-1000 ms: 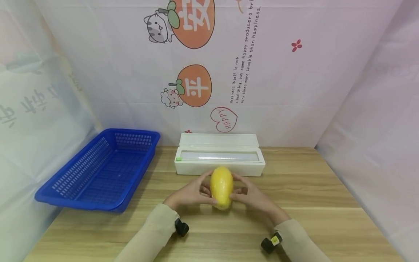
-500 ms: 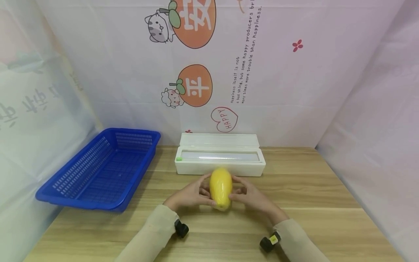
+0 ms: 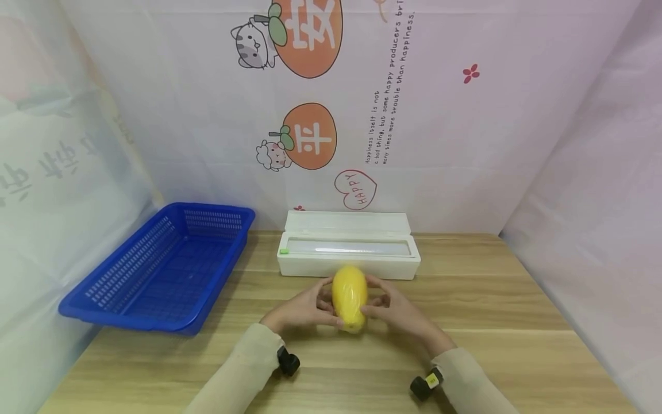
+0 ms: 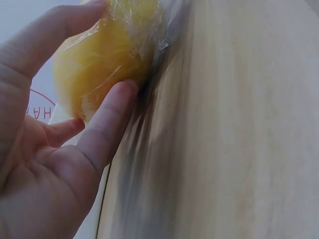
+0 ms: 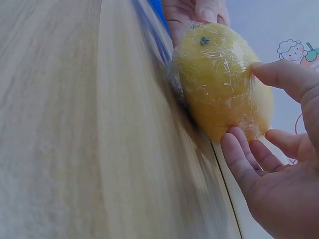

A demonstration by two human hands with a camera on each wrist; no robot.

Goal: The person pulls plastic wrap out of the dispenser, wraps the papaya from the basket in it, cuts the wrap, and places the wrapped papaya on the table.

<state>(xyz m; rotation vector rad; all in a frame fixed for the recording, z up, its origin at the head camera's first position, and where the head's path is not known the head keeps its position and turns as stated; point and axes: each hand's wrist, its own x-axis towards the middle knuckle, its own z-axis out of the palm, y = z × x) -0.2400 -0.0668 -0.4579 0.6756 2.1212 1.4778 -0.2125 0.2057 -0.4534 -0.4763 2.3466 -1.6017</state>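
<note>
A yellow mango (image 3: 349,296) wrapped in clear cling film is between my two hands at the middle of the table. My left hand (image 3: 305,307) grips its left side, thumb toward the near end and fingers farther back. On the opposite side my right hand (image 3: 400,313) holds it with thumb and curled fingertips. In the right wrist view, wrinkled film covers the mango (image 5: 219,79) around a small dark stem mark. The left wrist view shows loose film bunched on the mango (image 4: 107,64). Just behind it stands a white cling film dispenser (image 3: 346,265), its lid raised.
A blue plastic basket (image 3: 207,287) with slotted sides stands at the left. The dispenser has a green slider (image 3: 284,251) at its left end. Printed white cloth (image 3: 414,190) encloses the wooden table (image 3: 491,299) at the back and both sides.
</note>
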